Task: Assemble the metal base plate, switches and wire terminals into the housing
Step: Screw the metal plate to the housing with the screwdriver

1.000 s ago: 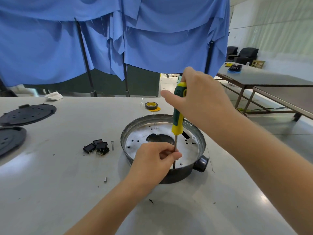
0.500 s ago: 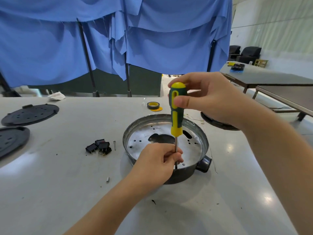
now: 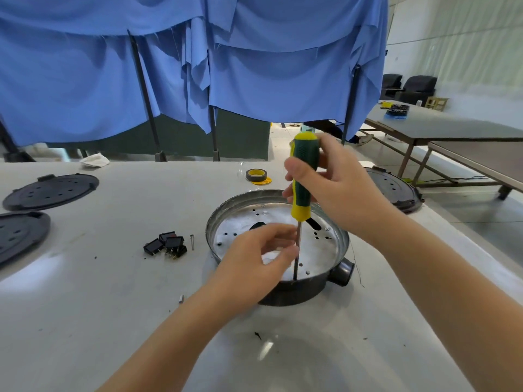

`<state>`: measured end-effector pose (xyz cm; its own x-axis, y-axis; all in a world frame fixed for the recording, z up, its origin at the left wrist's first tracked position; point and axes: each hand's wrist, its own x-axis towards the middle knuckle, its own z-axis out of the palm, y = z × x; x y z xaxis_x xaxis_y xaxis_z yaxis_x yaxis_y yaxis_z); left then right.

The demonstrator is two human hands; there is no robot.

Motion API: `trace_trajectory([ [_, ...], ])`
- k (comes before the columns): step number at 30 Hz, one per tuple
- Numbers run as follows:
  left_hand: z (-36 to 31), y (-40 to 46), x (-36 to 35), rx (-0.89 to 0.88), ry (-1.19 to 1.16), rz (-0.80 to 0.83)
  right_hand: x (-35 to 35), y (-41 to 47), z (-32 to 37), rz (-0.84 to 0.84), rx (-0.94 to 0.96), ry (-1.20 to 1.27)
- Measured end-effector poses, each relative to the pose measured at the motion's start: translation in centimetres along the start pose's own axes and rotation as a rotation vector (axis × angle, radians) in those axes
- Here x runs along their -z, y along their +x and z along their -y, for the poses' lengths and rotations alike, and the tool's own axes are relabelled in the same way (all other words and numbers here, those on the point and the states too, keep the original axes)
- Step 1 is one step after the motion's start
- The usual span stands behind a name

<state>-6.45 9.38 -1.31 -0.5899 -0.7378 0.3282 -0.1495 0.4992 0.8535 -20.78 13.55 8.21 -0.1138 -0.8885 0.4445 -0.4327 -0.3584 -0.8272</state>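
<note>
I am gripping the screwdriver (image 3: 302, 176) upright with my right hand (image 3: 334, 182); left fingers (image 3: 285, 244) are seemingly pinching its shaft, keeping it plumb over the base plate (image 3: 319, 250).

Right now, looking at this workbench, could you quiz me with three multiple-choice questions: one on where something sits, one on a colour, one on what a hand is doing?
1. Where do the small black rocker switches lie?
A. inside the housing
B. on the table, left of the round black housing
C. on the far table

2. What colours is the screwdriver handle?
A. red and black
B. blue and white
C. green and yellow

3. What is the right hand doing?
A. gripping the handle
B. resting flat
C. holding tape

Answers: 1 B, they sit on the grey table beside it; 2 C, green grip, yellow ends; 3 A, fingers curl round it.
</note>
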Motion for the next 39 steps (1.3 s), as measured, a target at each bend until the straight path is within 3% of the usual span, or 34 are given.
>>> trace_trajectory([
  [5,0.9,1.3,3.0,-0.024,0.079,-0.249,1.6,0.4,1.6,-0.212,0.203,0.079],
  [8,3.0,1.9,5.0,0.051,0.216,-0.355,2.9,0.6,1.1,-0.267,0.196,-0.238],
  [11,5.1,1.8,6.0,0.192,0.280,-0.367,3.9,0.1,-1.7,-0.116,-0.145,-0.615],
  [14,6.3,1.5,6.0,0.269,0.266,-0.326,4.1,-1.3,-5.4,-0.027,-0.458,-0.797],
  [19,6.7,1.6,5.7,0.301,0.168,-0.309,3.7,-2.9,-9.1,0.006,-0.665,-0.877],
  [29,6.7,1.5,5.5,0.365,-0.022,-0.393,4.7,-1.8,-10.9,-0.033,-0.589,-0.806],
  [33,6.4,1.4,5.7,0.359,0.007,-0.424,5.7,-0.7,-11.7,-0.056,-0.522,-0.869],
  [39,6.4,1.3,5.4,0.419,-0.010,-0.336,5.8,0.4,-13.4,-0.120,-0.332,-0.930],
])
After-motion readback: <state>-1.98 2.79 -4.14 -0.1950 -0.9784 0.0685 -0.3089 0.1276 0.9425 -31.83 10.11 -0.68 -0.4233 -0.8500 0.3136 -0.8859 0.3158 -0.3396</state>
